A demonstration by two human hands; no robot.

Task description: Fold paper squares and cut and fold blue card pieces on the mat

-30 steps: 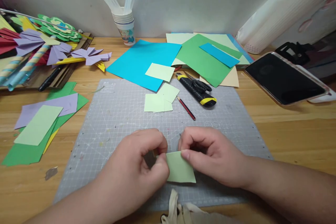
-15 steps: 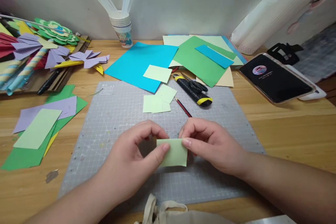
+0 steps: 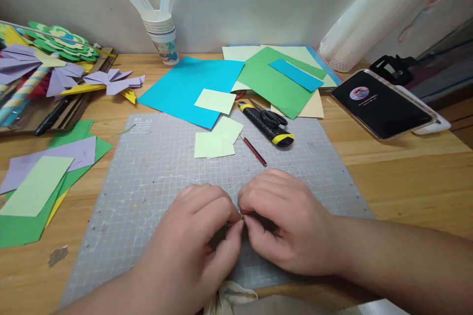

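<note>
So the left hand (image 3: 199, 231) and right hand (image 3: 291, 221) are curled knuckles-up, thumb and finger pinching the pale green paper (image 3: 241, 216) right where they meet over the cutting mat (image 3: 148, 226), and honestly the fingers hide nearly all of it. Pencil's (image 3: 253, 150) at 12 o'clock, cutter (image 3: 258, 125) with scissors (image 3: 274, 117) on top at 1, loose pale squares (image 3: 209, 144) at 11, phone (image 3: 384, 108) at 2.
</note>
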